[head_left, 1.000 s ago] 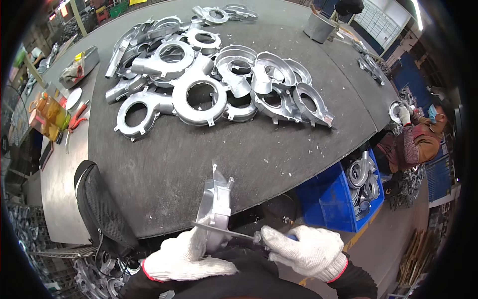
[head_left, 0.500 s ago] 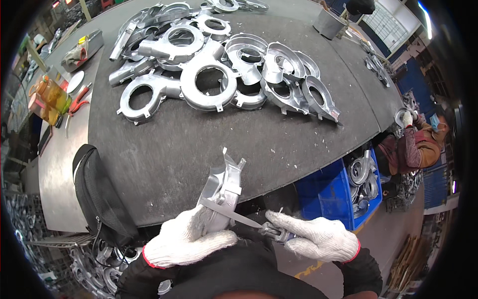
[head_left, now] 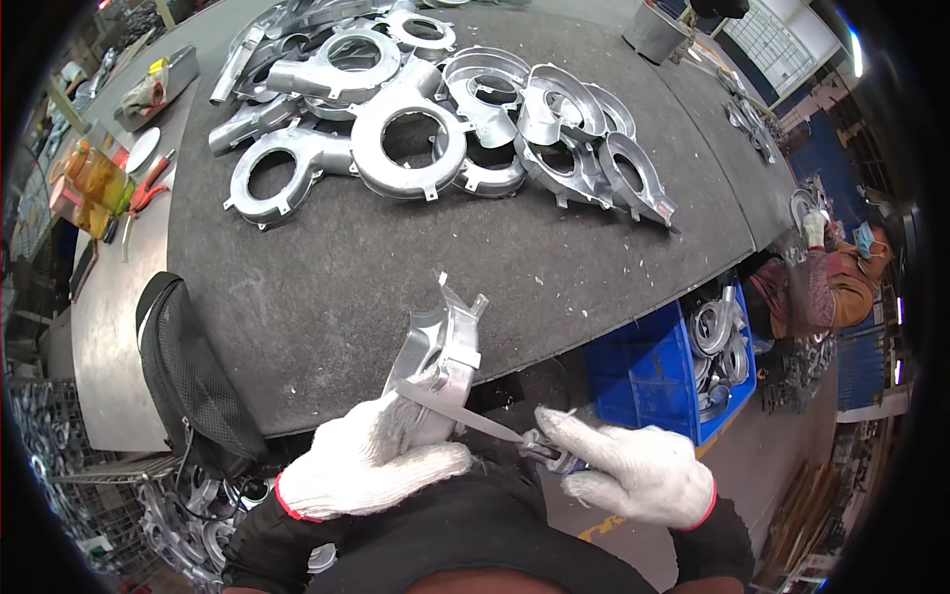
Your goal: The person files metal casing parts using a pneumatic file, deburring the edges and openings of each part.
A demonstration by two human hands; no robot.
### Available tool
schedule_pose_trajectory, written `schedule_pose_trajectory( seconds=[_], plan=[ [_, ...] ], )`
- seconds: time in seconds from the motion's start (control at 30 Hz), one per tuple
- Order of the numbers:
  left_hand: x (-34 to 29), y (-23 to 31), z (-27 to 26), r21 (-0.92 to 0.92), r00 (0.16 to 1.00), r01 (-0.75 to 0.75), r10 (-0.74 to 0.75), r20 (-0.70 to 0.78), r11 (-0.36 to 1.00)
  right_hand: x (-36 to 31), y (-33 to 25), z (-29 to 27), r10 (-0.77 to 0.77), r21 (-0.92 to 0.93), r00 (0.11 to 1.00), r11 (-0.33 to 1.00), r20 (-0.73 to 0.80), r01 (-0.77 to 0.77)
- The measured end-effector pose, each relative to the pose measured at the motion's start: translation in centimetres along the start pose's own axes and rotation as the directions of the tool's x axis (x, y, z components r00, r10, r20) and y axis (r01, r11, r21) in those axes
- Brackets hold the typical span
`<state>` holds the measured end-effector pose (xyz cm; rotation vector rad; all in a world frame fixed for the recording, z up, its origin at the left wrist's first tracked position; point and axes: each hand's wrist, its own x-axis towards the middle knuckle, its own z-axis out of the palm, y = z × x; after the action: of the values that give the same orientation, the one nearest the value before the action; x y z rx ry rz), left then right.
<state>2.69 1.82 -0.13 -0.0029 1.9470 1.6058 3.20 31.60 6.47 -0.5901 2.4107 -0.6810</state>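
A: Where is the casting (head_left: 457,342)?

B: At the near edge of the table (head_left: 327,307), tilted, its pronged end pointing up and away from the person. I can't tell whether it touches the tabletop.

A: What has hold of it?

B: The white-gloved left hand (head_left: 371,460). Its fingers are wrapped round the lower end, partly hidden behind the metal, with the thumb spread well apart from them.

A: And the right hand (head_left: 638,470)?

B: Gloved too, and closed on the handle of a file (head_left: 460,409), forefinger stretched along the top, thumb beneath. The other fingers are mostly out of sight. The file's flat blade slants across the casting's lower part, its tip by the left fingers; whether it presses on the metal I can't tell.

A: What else is on the table?

B: A heap of castings (head_left: 406,183) towards the far edge, a black bag (head_left: 203,381) at the near left corner, and red-handled pliers (head_left: 148,190) along the left edge.

A: Off the table?

B: A blue bin (head_left: 643,381) of castings below the right-hand edge, and a co-worker (head_left: 841,282) past the right corner.
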Motion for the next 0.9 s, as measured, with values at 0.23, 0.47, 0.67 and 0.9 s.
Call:
schedule_pose_trajectory(
  seconds=[0.23,0.47,0.67,0.9],
  plan=[
    [0.9,2.9,-0.5,0.045,0.99,0.107,-0.111,0.087,0.993,0.0,-0.9,1.1,-0.159,-0.527,0.908,0.847,-0.388,-0.077],
    [1.1,2.2,-0.3,-0.136,0.999,0.02,-0.014,0.045,0.991,-0.5,-1.3,1.4,-0.163,-0.545,0.911,0.835,-0.38,-0.077],
    [0.0,0.1,-0.6,-0.157,0.998,0.008,0.003,0.069,0.988,0.3,-0.3,-0.1,0.038,-0.124,0.971,0.99,-0.238,-0.069],
    [-1.1,-2.8,-1.3,0.068,0.994,-0.035,0.028,0.11,0.997,0.5,3.4,-0.2,0.096,0.736,0.879,0.508,0.468,-0.447]
  ],
)
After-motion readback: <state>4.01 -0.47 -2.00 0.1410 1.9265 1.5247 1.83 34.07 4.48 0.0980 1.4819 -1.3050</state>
